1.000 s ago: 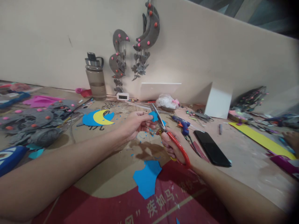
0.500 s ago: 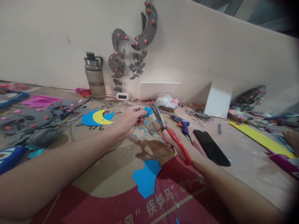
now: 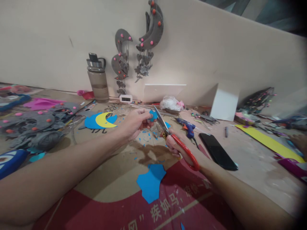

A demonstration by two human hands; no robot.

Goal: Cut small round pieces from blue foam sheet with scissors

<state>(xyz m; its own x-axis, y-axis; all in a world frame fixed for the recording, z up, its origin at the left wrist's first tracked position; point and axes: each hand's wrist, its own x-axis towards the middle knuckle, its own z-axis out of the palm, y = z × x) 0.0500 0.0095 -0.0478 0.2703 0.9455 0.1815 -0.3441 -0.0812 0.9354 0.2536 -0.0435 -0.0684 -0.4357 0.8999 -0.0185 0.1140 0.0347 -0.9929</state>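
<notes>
Since half a second ago, the scissors [image 3: 168,135] have swung back toward the blue scrap [image 3: 153,115], their blades now touching its right edge; earlier they stood apart from it.

Head view: the left hand [image 3: 136,123] pinches the blue scrap between thumb and fingertips, held above the cardboard sheet [image 3: 115,169]. The right hand [image 3: 178,147] is closed around the red handles of the scissors, blades only slightly parted and pointing up and left. A larger blue cutout [image 3: 151,182] lies on the cardboard near the wrists, with small blue trimmings scattered below the hands. A glue gun [image 3: 187,126] and a black phone [image 3: 217,151] lie just right of the right hand. A water bottle [image 3: 98,78] stands against the wall, with a blue and yellow moon piece [image 3: 102,120] in front of it.
</notes>
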